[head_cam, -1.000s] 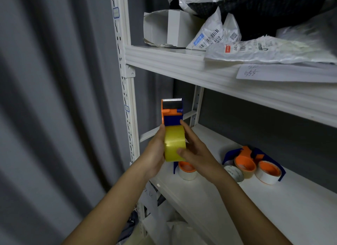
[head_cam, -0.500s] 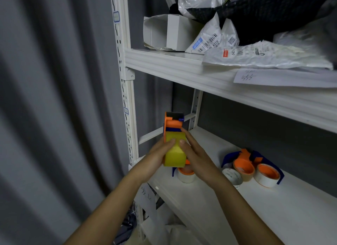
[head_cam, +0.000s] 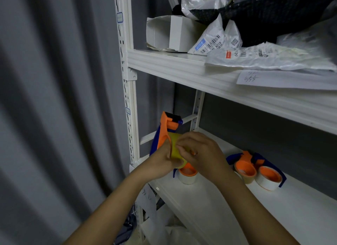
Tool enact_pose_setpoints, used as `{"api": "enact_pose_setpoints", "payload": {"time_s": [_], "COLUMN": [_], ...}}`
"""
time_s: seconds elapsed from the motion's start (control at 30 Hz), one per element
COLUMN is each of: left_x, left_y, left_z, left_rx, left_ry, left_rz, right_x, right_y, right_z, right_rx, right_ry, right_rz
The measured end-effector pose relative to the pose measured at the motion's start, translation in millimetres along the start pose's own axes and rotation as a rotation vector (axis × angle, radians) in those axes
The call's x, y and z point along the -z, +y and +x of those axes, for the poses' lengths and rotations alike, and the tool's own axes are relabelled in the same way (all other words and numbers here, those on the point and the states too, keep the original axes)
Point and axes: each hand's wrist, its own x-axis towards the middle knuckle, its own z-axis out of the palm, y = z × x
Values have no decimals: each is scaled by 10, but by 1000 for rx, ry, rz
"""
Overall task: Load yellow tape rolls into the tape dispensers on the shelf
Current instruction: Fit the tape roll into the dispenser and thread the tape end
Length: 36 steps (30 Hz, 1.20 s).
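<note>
An orange and blue tape dispenser (head_cam: 165,129) with a yellow tape roll (head_cam: 174,147) in it is held up in front of the shelf's left post. My left hand (head_cam: 160,163) grips the dispenser and roll from below. My right hand (head_cam: 199,151) is curled over the roll from the right, its fingertips pinching at the roll's face. The roll is mostly hidden by both hands. On the lower shelf (head_cam: 237,204) lie more dispensers: one with a white roll (head_cam: 187,173) just behind my hands, and two with white rolls (head_cam: 255,170) further right.
The white shelf post (head_cam: 130,102) stands just left of the dispenser. The upper shelf (head_cam: 200,73) carries a white box (head_cam: 169,33), plastic mailer bags (head_cam: 255,56) and a paper note (head_cam: 273,80). A grey curtain (head_cam: 54,98) hangs at the left.
The dispenser has tilted to the left and turned sideways. My right hand has moved over the roll's face, and both hands sit slightly lower and closer together.
</note>
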Motion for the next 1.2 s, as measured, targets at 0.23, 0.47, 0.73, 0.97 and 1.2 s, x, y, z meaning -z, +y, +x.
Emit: {"api": "enact_pose_setpoints", "payload": {"time_s": [0.23,0.47,0.73,0.97,1.2], "left_x": [13,5,59,42,67], "left_y": [-3,0,-1,114,164], "left_z": [-8,42,61,32,-5], "left_rx": [30,49,74,38,24], "left_ry": [4,3,15,64,66], "left_rz": [15,88,156,160,186], "right_x": [-39,-128,-213,-243,-234], "right_y": [-21,-82,-21,-109,-97], "right_z": [-45,-10,-84,-28,-35], "right_rx": [-95,-147,-166,-212,-179], "right_ry": [9,123,92,199,222], "right_rz": [91,-1,118,91,87]}}
